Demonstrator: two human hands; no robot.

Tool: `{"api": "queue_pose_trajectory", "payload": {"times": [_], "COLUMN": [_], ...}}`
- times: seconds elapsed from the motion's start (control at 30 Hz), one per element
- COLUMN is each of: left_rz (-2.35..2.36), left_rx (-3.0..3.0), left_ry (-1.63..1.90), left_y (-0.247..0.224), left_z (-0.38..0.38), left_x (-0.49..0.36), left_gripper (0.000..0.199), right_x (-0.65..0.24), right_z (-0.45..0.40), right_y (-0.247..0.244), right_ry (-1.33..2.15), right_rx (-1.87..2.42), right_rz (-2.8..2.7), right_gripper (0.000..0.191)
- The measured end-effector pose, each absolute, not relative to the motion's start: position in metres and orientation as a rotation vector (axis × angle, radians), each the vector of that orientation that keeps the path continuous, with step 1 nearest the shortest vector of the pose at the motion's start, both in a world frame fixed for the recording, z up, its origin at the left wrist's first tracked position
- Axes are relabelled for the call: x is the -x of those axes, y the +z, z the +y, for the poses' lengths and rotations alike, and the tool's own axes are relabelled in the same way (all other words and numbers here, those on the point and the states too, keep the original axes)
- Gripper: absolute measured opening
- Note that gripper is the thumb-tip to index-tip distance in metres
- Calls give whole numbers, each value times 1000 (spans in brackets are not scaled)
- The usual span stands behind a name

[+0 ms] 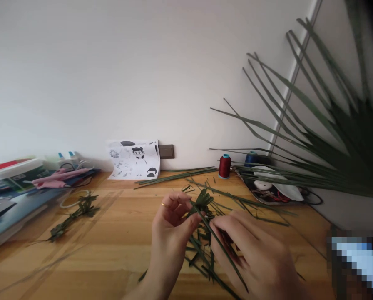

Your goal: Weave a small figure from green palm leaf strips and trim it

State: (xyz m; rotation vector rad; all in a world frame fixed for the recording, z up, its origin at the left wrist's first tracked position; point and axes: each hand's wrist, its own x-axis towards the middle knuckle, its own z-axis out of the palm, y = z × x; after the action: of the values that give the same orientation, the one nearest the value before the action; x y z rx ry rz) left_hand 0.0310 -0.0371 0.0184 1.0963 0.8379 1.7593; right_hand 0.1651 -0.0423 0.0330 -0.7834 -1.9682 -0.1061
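Observation:
My left hand (pixel 174 227), with a ring on one finger, pinches a green leaf piece (pixel 203 200) whose looped top fans out above the fingertips. A long narrow leaf strip (pixel 222 246) slants from that grip down to the right, across my right hand (pixel 245 246). The fingers of my right hand are curled together close to the strip, just right of the left thumb; what they hold is partly hidden. Beneath both hands, cut leaf strips (pixel 200 254) lie scattered on the wooden table (pixel 120 246).
A woven leaf figure (pixel 75 214) lies at the left, near a pink glue gun (pixel 60 177) and a white-lidded tub (pixel 21 173). Behind are a printed sheet (pixel 135 160) and a red thread spool (pixel 225 166). A tray (pixel 267 200) and large palm leaf (pixel 339 158) occupy the right.

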Motion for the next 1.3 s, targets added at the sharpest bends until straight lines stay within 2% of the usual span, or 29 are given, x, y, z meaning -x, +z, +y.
{"api": "queue_pose_trajectory", "payload": {"times": [1.3], "left_rz": [918], "left_rx": [-1014], "left_ry": [1763], "left_y": [23], "left_z": [-38], "left_x": [-34], "left_gripper": [25], "right_x": [-164], "right_z": [-42], "right_y": [34], "right_ry": [-220], "right_rx": [723], "right_rz": [-1984], "right_gripper": [13]}}
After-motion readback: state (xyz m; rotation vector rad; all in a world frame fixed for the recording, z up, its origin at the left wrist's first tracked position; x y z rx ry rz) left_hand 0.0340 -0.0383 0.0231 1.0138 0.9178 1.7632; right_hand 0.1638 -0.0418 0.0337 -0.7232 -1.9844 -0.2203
